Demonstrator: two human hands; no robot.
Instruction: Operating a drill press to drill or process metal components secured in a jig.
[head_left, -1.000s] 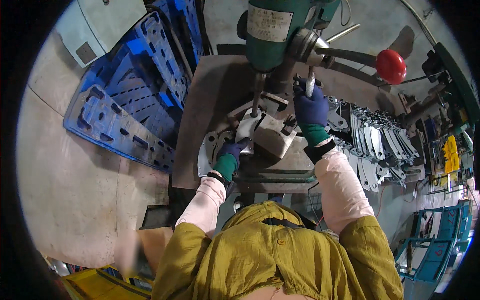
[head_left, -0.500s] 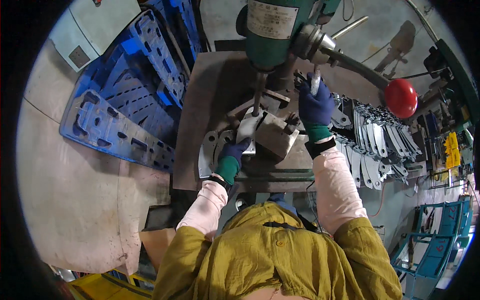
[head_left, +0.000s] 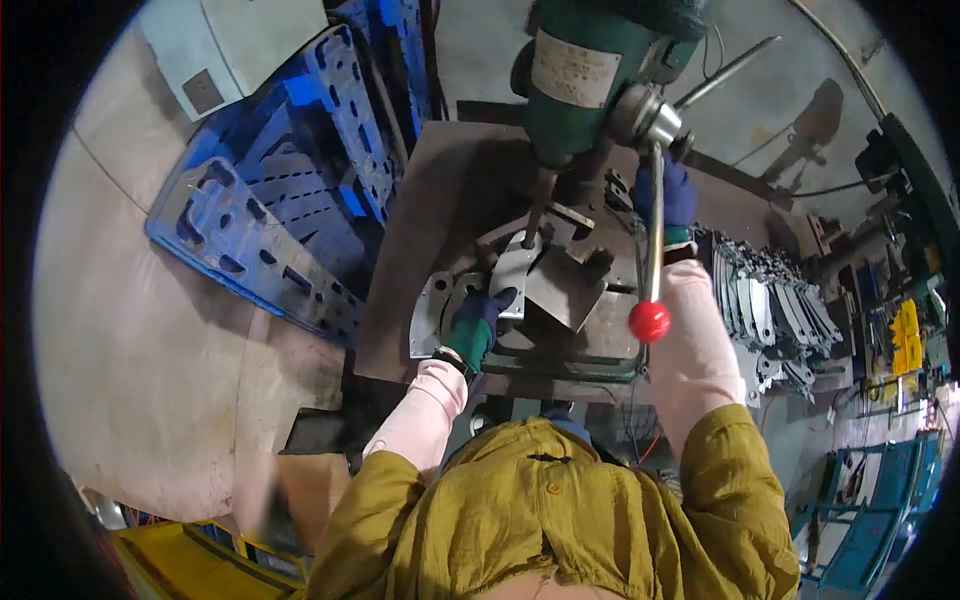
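Observation:
My left hand, in a dark blue glove with a green cuff, is closed on the near end of a curved metal plate. The plate's far end lies beneath the drill bit of a green drill press, beside a steel block. Behind the press's red-knobbed lever is my right hand, gloved alike. It looks closed on another feed handle of the press; the lever and the hand hide most of that grip. More curved plates lie left of my left hand.
Many similar metal plates lie in rows on the right of the brown worktable. Blue plastic pallets stand at the left. A grey box is at the upper left, and blue racks at the lower right.
The feed levers have turned: the red knob has swung from the right down toward me. My right hand has shifted behind that lever. My left hand stays on the plate; the view has shifted slightly.

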